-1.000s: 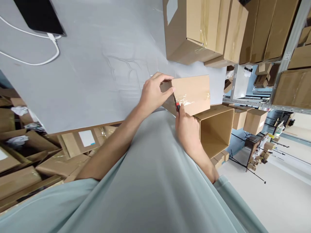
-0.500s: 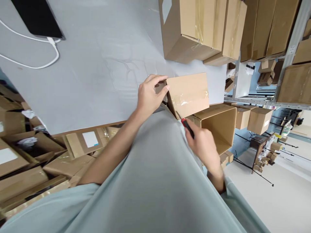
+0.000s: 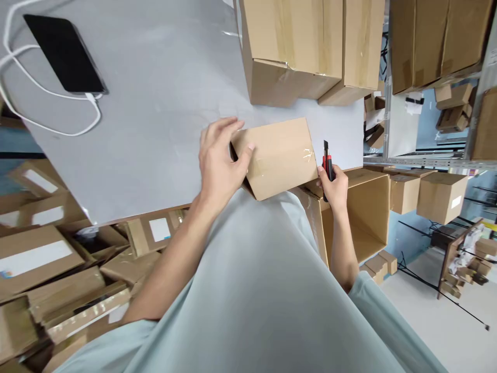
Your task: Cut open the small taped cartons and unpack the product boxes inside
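A small brown cardboard box point(image 3: 281, 155) with clear tape lies on the grey table point(image 3: 163, 114) near its front edge. My left hand point(image 3: 219, 163) grips the box's left end, fingers curled over it. My right hand point(image 3: 334, 186) is closed round a red and black utility knife point(image 3: 327, 159), blade pointing up, just beside the box's right end and touching it.
Large cardboard boxes point(image 3: 295, 46) stand at the back of the table. A black phone point(image 3: 64, 54) on a white cable lies at the far left. An open carton point(image 3: 357, 212) sits below the table's right edge; flattened boxes point(image 3: 58, 264) are piled at the left. Shelving point(image 3: 435, 77) stands at the right.
My right hand drew the knife back from the box's near edge, then brought it up beside the box's right end. The box turned flatter under my left hand.
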Available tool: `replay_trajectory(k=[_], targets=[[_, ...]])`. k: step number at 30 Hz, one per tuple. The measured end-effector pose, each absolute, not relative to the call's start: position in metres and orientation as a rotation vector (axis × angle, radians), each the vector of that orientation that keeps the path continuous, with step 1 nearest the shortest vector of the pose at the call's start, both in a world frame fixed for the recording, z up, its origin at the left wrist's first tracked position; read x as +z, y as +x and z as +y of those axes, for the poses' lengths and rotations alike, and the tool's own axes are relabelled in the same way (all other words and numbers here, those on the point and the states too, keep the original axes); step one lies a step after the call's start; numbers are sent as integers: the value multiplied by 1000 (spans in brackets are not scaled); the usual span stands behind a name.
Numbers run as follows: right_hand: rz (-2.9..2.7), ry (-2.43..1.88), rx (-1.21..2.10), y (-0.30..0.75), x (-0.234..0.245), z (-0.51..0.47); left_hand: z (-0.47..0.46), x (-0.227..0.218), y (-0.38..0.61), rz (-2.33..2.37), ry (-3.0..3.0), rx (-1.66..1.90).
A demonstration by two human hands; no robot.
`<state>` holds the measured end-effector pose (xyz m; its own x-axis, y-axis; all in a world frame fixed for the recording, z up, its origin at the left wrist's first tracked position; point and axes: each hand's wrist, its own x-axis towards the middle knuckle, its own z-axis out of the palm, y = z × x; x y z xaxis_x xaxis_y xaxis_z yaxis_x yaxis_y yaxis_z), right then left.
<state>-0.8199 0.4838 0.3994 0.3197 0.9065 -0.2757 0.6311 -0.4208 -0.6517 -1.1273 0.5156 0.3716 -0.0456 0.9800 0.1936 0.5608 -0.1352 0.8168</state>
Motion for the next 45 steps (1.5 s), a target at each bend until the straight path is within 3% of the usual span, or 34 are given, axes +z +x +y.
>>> replay_trajectory(k=[5, 11, 21, 32, 45], targets=[[-1225, -2098, 1060, -823, 391, 481, 559, 384, -1070, 1452, 1826, 908], [-1230, -2025, 1215, -813, 386, 485, 608, 356, -1038, 1403, 1811, 700], [-1625, -2005, 1031, -814, 397, 495, 621, 362, -1032, 1521, 1719, 544], [-1941, -1997, 907, -818, 418, 493, 621, 388, -1013, 1644, 1617, 554], [-2024, -2402, 908, -853, 444, 498, 617, 339, -1021, 1542, 1607, 791]])
